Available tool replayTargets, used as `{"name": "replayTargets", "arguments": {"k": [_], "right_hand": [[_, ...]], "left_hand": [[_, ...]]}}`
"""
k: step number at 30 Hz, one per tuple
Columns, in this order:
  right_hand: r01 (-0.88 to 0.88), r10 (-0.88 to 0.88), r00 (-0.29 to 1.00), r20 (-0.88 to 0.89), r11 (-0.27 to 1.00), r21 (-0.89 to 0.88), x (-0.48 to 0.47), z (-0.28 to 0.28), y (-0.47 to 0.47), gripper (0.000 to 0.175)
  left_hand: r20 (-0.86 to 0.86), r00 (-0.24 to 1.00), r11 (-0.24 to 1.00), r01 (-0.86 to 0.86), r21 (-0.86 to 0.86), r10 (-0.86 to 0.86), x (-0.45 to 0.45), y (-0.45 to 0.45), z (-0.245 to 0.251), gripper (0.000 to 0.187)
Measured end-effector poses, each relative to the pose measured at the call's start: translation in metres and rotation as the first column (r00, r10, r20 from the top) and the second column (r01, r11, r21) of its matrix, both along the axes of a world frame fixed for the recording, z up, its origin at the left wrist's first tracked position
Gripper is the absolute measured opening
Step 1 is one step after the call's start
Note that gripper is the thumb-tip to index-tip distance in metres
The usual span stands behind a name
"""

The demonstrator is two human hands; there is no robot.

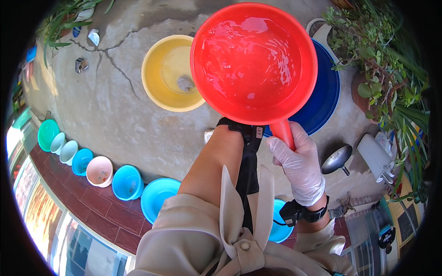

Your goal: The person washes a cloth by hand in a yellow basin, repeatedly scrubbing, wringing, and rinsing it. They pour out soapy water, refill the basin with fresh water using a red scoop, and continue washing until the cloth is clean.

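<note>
A large red plastic water dipper (248,58) with clear water in it is held up in front of me. Its handle (284,132) is gripped by my gloved right hand (298,160). My left forearm (214,162) reaches up under the dipper, and its hand is hidden behind the bowl. Beyond the dipper's left rim a yellow basin (155,72) stands on the ground, with a greyish lump (185,83) lying in it. A dark blue tub (326,93) is partly covered by the dipper on the right.
Several basins, including a pink basin (99,171) and a light blue basin (127,183), line a red-tiled ledge (93,203). A dark frying pan (336,158) lies at right near potted plants (376,69). Cracks cross the concrete ground (114,103). A person (386,238) appears at far lower right.
</note>
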State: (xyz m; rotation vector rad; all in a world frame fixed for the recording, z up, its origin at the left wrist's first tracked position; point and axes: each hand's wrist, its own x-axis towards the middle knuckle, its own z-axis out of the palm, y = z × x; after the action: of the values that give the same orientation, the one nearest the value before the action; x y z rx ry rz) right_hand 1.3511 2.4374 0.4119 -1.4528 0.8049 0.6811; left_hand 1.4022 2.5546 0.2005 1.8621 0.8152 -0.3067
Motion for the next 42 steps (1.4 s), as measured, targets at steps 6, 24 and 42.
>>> {"name": "replayTargets", "arguments": {"k": [6,24,42], "right_hand": [[-0.307,0.559,0.743,0.367,0.772,-0.556,0.036,-0.041,0.038,0.022],[-0.221,0.915,0.262,0.307,0.366,-0.904,0.097,-0.104,0.064,0.039],[0.276,-0.280,0.943,-0.181,0.960,-0.051,-0.056,-0.054,-0.032,0.031]], "left_hand": [[0.008,1.000,0.999,0.003,-0.047,-0.002,-0.004,0.000,-0.004,0.057],[0.027,0.999,0.874,-0.018,-0.485,0.035,-0.029,0.001,-0.027,0.060],[-0.018,1.000,0.982,0.005,0.187,-0.002,0.007,0.001,0.001,0.065]]}}
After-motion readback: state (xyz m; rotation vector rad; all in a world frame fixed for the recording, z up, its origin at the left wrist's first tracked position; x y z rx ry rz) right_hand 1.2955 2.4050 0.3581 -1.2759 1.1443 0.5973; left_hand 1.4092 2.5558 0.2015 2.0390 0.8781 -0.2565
